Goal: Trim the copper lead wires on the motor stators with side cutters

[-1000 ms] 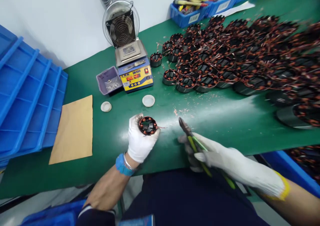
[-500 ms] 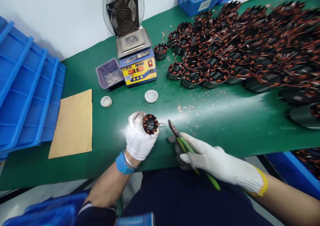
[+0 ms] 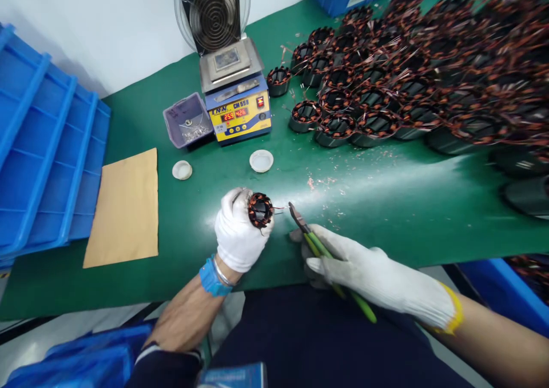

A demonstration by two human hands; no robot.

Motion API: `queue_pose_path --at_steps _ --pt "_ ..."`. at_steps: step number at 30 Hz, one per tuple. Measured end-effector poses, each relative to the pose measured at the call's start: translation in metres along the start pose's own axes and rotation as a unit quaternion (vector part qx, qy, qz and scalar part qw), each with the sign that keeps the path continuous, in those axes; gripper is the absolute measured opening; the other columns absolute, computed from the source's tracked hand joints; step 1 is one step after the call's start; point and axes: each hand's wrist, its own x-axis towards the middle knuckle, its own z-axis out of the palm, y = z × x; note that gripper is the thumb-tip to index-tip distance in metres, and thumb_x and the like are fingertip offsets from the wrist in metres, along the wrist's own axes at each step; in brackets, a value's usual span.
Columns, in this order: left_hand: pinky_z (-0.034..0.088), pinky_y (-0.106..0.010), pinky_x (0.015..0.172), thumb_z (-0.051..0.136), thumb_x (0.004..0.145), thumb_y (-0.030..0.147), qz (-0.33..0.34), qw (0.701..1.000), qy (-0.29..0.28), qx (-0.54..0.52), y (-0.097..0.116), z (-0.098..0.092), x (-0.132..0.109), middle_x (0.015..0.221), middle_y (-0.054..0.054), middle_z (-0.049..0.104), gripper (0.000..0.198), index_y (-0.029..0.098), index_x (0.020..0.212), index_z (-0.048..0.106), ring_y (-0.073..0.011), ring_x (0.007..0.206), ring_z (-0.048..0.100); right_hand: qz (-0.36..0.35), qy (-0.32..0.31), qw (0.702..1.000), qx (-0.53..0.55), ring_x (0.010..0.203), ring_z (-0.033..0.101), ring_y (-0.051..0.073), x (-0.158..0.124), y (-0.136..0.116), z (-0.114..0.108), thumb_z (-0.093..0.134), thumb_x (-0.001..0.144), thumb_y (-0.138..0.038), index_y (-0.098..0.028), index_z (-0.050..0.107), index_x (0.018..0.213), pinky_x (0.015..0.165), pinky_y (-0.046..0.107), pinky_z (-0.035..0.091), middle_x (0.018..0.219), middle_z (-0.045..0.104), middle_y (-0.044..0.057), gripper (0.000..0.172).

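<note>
Gloved in white, my left hand (image 3: 240,231) is closed around a copper-wound motor stator (image 3: 260,210). Thin wire leads (image 3: 279,208) stick out of the stator to the right. My right hand (image 3: 338,256), in a white glove with a yellow cuff, grips green-handled cutting pliers (image 3: 315,240). The dark jaws of the pliers point up and left, close to the wire ends; whether they touch is too small to tell.
Many stators (image 3: 377,125) crowd the right of the green table (image 3: 193,274). A solder pot (image 3: 240,116), a purple bin (image 3: 187,119) and two white lids (image 3: 261,161) stand beyond my hands. Cardboard (image 3: 124,211) and blue crates (image 3: 38,148) are at left. Copper clippings (image 3: 321,182) lie mid-table.
The view has shifted slightly, so the table items sit a little higher. Both hands keep nearly the same pose, with the stator and the pliers still held. The solder pot's display digits differ.
</note>
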Motion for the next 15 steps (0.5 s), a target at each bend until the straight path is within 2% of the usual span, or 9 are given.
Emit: queue_pose_path --at_steps 10,15 --pt "0.07 -0.042 0.087 0.083 0.086 0.03 -0.006 1.0 -0.006 0.008 0.0007 0.0003 -0.0017 0.123 -0.014 0.072 0.057 0.021 0.137 0.06 -0.0291 0.102 0.08 0.003 -0.004 1.0 -0.014 0.073 0.072 0.024 -0.0034 -0.0073 -0.0013 0.073 0.088 -0.063 -0.023 0.066 0.144 0.071 0.036 0.064 0.087 0.074 0.004 0.07" --pt "0.07 -0.042 0.086 0.083 0.086 0.031 0.011 1.0 0.0 0.002 -0.0004 -0.0001 -0.0015 0.123 -0.014 0.072 0.057 0.021 0.138 0.06 -0.0297 0.102 0.08 -0.007 -0.003 0.999 -0.033 0.075 0.072 0.024 -0.0019 -0.0016 0.0003 0.068 0.092 -0.066 -0.023 0.065 0.145 0.075 0.038 0.064 0.089 0.074 0.004 0.068"
